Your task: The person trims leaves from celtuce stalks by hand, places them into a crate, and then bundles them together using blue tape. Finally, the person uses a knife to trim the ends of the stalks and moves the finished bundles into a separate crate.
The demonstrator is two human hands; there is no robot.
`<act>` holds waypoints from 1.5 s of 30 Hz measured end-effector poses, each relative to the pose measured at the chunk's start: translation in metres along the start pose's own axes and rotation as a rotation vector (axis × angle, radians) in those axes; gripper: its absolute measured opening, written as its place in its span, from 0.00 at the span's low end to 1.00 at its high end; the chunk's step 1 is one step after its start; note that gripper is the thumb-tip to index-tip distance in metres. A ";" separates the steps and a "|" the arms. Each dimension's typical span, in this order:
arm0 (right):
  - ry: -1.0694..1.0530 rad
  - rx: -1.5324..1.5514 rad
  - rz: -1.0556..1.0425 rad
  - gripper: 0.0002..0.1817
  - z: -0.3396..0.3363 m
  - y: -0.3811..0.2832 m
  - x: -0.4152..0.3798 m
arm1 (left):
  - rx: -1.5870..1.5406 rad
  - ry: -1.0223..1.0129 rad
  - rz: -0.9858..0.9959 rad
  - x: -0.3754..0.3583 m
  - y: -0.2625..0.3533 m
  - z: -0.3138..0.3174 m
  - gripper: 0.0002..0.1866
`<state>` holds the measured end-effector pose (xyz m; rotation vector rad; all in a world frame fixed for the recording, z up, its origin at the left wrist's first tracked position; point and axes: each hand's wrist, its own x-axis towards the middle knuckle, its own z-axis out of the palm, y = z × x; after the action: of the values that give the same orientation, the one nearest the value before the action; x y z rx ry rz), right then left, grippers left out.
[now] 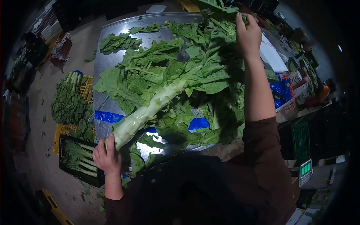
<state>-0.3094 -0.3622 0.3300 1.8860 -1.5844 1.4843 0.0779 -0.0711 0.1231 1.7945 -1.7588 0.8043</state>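
A thick, pale green celtuce [146, 110] stretches diagonally above the metal table, its bare stem at lower left and leafy top at upper right. The stem's butt end sits in my left hand [108, 155], fingers wrapped round it. At the leafy end, my right hand [249, 35] is closed on the leaf tips, thumb against the fingers. Loose celtuce leaves [150, 60] lie heaped beneath and around the stem. Leaves hide part of the right fingers' grip.
Strips of blue tape [108, 116] mark the metal table [100, 71]. To the left are a bundle of leafy stalks [67, 101] and a black crate [80, 180] holding celtuce. A scale with a green display [305, 168] stands at right, near a dark green crate [301, 137].
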 end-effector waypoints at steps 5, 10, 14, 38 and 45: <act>-0.429 -0.536 0.107 0.40 0.026 0.031 0.037 | 0.022 -0.001 0.019 -0.002 -0.004 -0.004 0.27; -0.916 -0.614 0.254 0.51 0.058 0.067 0.037 | 0.005 0.000 0.037 -0.004 -0.009 -0.011 0.26; -1.122 -0.290 0.101 0.41 0.059 0.089 0.034 | 0.016 0.025 0.077 -0.004 -0.014 -0.015 0.25; -0.644 -0.587 0.933 0.22 -0.261 0.076 -0.344 | -0.736 -0.514 -0.014 0.058 0.016 0.015 0.37; -0.579 0.235 0.869 0.37 -0.266 0.027 -0.466 | -1.058 -0.863 0.178 0.066 0.105 0.009 0.42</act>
<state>-0.4150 0.0901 0.0600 1.9602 -2.8783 1.5109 -0.0267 -0.1280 0.1577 1.2411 -2.1867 -0.9049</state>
